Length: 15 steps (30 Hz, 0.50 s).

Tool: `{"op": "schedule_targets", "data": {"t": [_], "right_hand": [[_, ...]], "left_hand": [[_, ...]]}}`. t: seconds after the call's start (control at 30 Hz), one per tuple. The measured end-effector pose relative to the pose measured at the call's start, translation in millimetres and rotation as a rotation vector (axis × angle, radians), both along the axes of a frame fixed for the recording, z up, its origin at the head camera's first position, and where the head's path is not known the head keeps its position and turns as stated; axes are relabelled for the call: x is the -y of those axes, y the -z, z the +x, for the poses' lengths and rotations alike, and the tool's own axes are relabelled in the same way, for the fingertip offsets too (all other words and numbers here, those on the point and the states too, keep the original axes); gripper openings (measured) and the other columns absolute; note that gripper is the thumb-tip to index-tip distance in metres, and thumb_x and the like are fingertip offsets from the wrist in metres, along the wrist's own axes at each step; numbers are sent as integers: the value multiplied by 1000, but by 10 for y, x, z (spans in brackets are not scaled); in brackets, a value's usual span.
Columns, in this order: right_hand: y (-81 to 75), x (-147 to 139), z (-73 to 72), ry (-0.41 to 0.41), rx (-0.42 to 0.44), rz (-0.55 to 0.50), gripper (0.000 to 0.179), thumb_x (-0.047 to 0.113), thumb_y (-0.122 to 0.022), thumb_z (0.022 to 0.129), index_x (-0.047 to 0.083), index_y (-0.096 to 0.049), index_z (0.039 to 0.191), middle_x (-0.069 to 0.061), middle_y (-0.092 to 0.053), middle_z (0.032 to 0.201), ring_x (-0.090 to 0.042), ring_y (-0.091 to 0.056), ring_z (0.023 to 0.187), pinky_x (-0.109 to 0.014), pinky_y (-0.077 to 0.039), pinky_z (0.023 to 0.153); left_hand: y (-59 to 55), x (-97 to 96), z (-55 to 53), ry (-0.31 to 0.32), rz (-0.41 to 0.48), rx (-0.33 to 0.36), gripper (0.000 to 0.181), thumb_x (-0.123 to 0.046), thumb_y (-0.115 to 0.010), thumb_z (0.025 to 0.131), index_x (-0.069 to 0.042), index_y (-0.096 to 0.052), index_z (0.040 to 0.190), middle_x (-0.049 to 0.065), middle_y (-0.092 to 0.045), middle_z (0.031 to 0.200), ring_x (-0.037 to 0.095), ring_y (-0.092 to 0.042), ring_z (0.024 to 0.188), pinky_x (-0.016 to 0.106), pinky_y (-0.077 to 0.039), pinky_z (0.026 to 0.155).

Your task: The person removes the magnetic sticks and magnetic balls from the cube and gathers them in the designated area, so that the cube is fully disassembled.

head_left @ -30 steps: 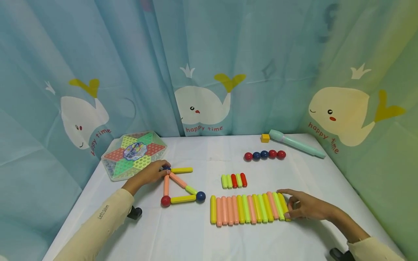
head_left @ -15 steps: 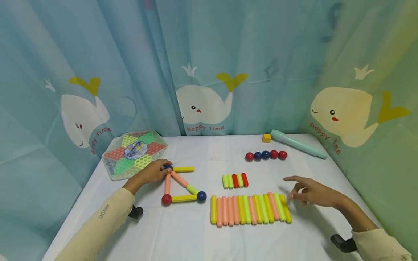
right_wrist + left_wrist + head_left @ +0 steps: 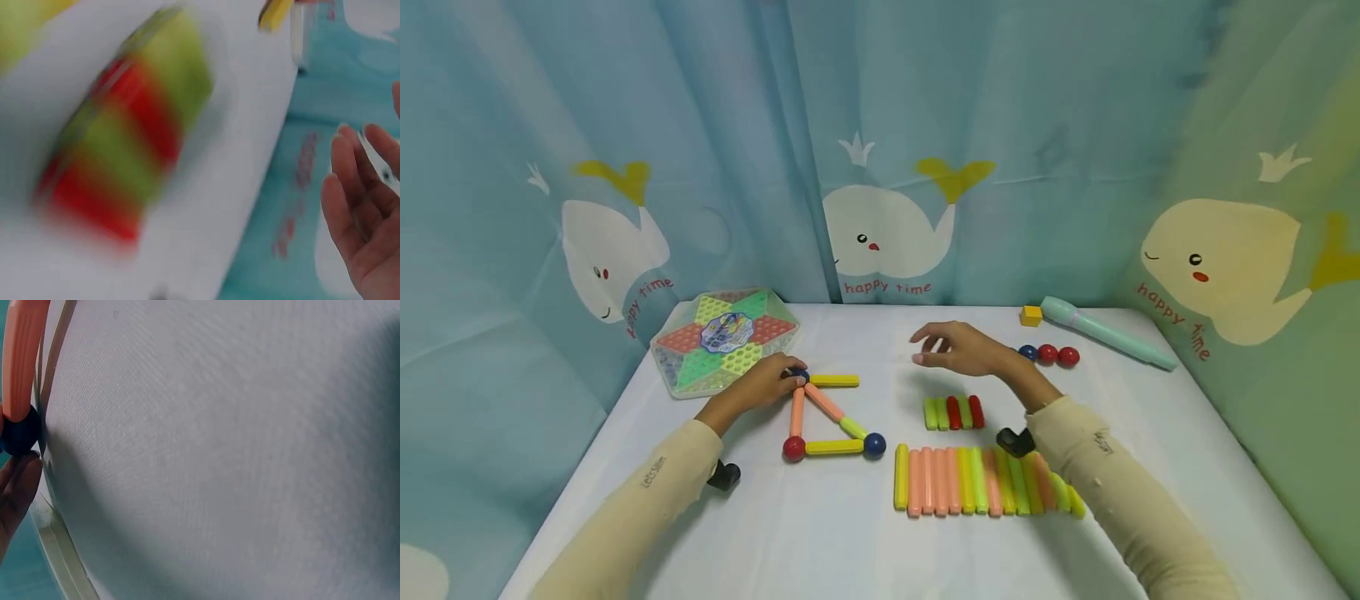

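My left hand (image 3: pixel 756 387) pinches a dark blue ball (image 3: pixel 22 432) at the far left corner of a shape made of plastic rods and balls. From that ball a salmon rod (image 3: pixel 797 412) runs to a red ball (image 3: pixel 793 449). Another salmon rod (image 3: pixel 824 402) and a short green rod (image 3: pixel 853 427) slant to a second blue ball (image 3: pixel 874 446). One yellow rod (image 3: pixel 835 447) joins the two near balls; another yellow rod (image 3: pixel 835 381) points right from the held ball. My right hand (image 3: pixel 958 347), fingers loosely bent and holding nothing, hovers beyond several short green and red rods (image 3: pixel 953 413).
A row of long rods (image 3: pixel 940 482) lies at the front, partly under the right sleeve. Red and blue balls (image 3: pixel 1047 355), a yellow cube (image 3: pixel 1031 316) and a mint-green pen-like stick (image 3: pixel 1112 336) lie back right. A clear star-patterned box (image 3: pixel 760 310) sits back left.
My right hand has left the right end of the long rod row and swung left and away from me, past the short rods. The left hand stays on the blue ball.
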State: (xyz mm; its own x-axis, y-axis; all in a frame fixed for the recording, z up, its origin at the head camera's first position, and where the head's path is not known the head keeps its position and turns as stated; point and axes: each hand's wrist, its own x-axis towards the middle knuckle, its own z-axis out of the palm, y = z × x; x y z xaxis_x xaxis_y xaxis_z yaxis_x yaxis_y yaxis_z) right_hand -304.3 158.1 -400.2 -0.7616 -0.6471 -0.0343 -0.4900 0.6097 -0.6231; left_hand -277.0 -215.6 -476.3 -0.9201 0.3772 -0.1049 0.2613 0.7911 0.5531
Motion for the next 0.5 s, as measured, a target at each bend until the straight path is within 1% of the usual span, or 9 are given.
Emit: {"op": "schedule_targets", "data": {"t": [0.1,0.23,0.37,0.5], "right_hand": [[146,426,-174,-41,22,42,39,30,-67,97,7,-64,129,-12,-69,115,-25,-66,101,-39,-56,88],[318,907,-331,-115,35,173,37,27,-68,97,8,-65,128,-10,-68,115,-21,-64,101,-36,-54,89],[413,1272,-403,-188,52,279,32,23,-69,96,12,-66,126,-8,-68,116,-19,-62,103,-35,-52,92],[458,1516,-415,-244,58,371,33,19,-71,94,15,-66,126,-8,-67,118,-20,-59,106,-37,-51,96]], "left_hand": [[-7,-47,-31,-6,-8,0,34,-21,-58,104,-3,-61,133,13,-63,124,27,-61,115,46,-50,101],[-3,-84,-58,-36,-4,10,33,-22,-58,103,-5,-62,131,11,-65,122,25,-62,114,44,-51,101],[1,-82,-65,-60,13,43,32,-22,-59,103,-5,-62,130,11,-66,123,25,-63,114,43,-52,101],[5,-45,-57,-73,13,51,31,-19,-60,102,-3,-63,129,11,-66,122,25,-64,115,43,-52,100]]}}
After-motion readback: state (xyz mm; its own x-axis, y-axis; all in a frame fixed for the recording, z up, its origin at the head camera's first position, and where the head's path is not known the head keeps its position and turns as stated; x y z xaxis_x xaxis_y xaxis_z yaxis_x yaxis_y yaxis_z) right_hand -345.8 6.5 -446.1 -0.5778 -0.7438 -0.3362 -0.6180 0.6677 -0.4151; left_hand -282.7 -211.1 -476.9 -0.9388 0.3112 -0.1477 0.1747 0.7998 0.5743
